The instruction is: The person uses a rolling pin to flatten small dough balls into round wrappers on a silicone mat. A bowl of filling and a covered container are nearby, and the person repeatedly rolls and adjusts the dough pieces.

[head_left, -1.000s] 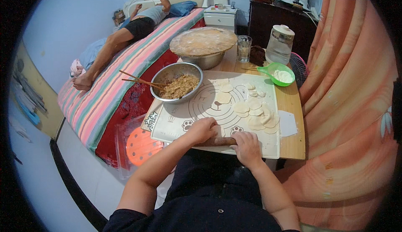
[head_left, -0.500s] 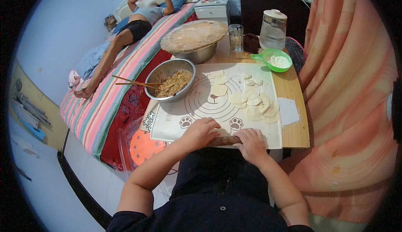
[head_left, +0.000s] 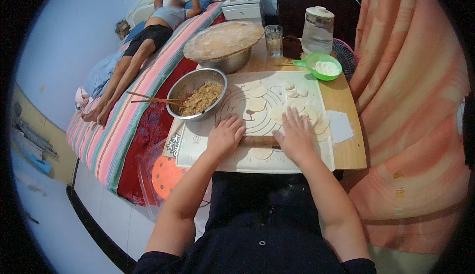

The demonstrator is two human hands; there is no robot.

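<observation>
Both hands press on a dark wooden rolling pin [head_left: 258, 141] that lies crosswise on a white baking mat [head_left: 198, 156]. My left hand [head_left: 226, 136] rests flat over its left end, fingers stretched forward. My right hand [head_left: 295, 138] lies over the other end with its fingers spread, close to a pile of thin round dough wrappers [head_left: 320, 123]. Just on the near side of the pin a flat dough piece [head_left: 261, 153] shows. More wrappers [head_left: 257, 104] and small dough pieces [head_left: 292, 94] lie farther up the mat.
A steel bowl of filling [head_left: 172, 89] with chopsticks [head_left: 151, 99] stands at the left. Behind it are a covered pot [head_left: 225, 41], a glass [head_left: 273, 41], a water jug [head_left: 317, 29] and a green scoop of flour [head_left: 303, 63]. A curtain [head_left: 401, 101] hangs right. Someone lies on the bed [head_left: 99, 140].
My hands and the rolling pin have moved forward from the mat's near edge. The fingers, curled before, are now stretched out. The dough piece shows behind the pin.
</observation>
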